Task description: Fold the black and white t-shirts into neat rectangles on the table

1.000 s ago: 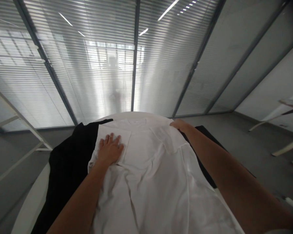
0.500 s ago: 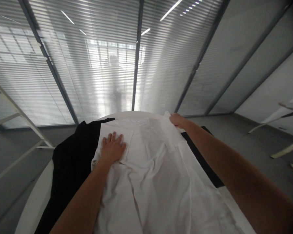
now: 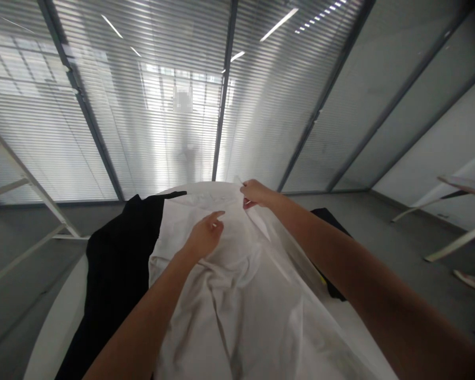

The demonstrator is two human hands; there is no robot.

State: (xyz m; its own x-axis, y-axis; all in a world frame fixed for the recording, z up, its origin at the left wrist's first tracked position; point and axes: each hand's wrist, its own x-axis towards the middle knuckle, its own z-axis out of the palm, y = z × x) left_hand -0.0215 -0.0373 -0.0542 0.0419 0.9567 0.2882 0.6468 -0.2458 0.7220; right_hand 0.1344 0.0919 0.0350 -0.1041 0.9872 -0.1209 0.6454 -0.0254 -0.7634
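Observation:
A white shirt [image 3: 269, 285] lies spread and creased over a round table, its far part near the table's back edge. My right hand [image 3: 256, 193] pinches the shirt's far right edge and holds it up, so the right side is lifted in a slanting fold. Just over the shirt's upper middle is my left hand [image 3: 206, 233], its thumb and forefinger apart and nothing seen between them. Whether its lower fingers touch the cloth is hidden. Black cloth [image 3: 119, 258] lies to the left of the shirt, and another black piece [image 3: 328, 224] shows at the right behind my forearm.
The white table's rim [image 3: 59, 322] shows at the left. A pale metal frame [image 3: 43, 198] stands on the floor at far left. Glass panels with blinds [image 3: 170, 142] rise behind the table. At right are pale furniture legs [image 3: 457, 243] and a person's shoe [image 3: 471, 281].
My right hand has moved left with the shirt's edge, lifting its right side inward. My left hand has risen from lying flat on the shirt and shifted right, towards the right hand.

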